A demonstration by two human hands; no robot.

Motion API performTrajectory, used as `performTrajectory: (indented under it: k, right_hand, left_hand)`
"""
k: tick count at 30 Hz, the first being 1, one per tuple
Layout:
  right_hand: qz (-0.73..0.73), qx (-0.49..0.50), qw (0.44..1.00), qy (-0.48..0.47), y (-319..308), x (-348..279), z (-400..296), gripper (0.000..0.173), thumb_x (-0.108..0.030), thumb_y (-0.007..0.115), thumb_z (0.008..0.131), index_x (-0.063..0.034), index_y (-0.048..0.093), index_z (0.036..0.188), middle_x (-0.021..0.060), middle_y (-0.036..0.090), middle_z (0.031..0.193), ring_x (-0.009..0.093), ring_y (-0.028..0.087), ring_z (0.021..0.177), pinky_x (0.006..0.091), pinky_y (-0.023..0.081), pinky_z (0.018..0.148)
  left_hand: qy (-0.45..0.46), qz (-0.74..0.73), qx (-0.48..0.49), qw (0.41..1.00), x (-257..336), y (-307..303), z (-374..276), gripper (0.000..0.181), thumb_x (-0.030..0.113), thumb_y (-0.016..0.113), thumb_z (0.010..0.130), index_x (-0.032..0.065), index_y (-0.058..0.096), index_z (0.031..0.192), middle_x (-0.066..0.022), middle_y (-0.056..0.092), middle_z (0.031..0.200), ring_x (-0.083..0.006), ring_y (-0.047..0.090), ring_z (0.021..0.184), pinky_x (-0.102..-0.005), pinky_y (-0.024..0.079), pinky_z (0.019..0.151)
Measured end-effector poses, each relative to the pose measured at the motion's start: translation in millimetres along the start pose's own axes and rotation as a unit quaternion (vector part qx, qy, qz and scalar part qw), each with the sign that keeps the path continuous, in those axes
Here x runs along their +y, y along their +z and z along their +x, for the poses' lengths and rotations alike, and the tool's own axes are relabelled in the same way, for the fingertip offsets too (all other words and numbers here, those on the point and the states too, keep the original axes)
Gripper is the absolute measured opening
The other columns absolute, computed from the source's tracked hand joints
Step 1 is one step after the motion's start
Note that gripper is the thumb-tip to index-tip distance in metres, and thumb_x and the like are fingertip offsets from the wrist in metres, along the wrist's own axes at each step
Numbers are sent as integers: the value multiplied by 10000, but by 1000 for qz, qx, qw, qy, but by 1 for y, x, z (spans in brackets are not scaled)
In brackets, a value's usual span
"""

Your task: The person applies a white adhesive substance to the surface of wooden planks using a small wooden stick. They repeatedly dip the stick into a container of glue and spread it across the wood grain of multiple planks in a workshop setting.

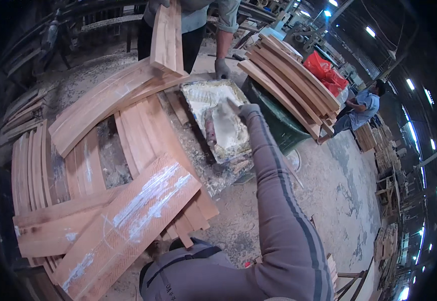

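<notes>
My right hand (248,110), in a grey glove, reaches over a shallow tray (192,117) of white glue-like paste (230,131). It grips a flat spreading tool (234,105), whose far end meets the paste and looks blurred. Inside the tray, left of my hand, rests a paste-covered roller (210,129). My left hand is out of view. Before me a broad wooden board (128,222) with white paste streaks and fine scored lines lies slanted across other boards.
Across from me a co-worker's gloved hand (222,68) is at the tray's far edge; their other hand holds a wooden piece (167,39). Curved boards (101,101) lie to the left. More boards (290,79) rest on a dark green drum (278,126). Another person (365,105) is farther right.
</notes>
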State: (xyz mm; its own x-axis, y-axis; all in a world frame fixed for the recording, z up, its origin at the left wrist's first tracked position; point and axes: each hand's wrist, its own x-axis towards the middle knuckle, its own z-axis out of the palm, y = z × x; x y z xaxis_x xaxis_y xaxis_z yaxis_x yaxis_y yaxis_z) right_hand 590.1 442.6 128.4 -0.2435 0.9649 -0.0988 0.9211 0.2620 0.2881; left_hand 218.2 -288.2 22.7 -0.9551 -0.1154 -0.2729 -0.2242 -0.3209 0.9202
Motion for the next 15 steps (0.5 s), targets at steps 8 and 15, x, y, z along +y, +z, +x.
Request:
performTrajectory:
  k: [8,15]
  right_hand:
    - [533,-129,832,81,20,6,-53,403,-90,603,714,-139,582,1113,32,523,567,131,487,452,292,412,421]
    - [624,-84,775,-49,-88,-85,-206,433,-83,509,739,-31,526,1169,-71,480,650,16,369,467,178,283,420]
  left_hand:
    - [21,-22,-21,999,7,-39,8,481,423,316,912,18,449,1136,-108,505,1108,-243,483,1028,-373,396,890]
    - [40,-87,-104,990,4,-100,-5,473,420,308,918,19,482,1097,-101,542,1058,-234,516,987,-365,423,862]
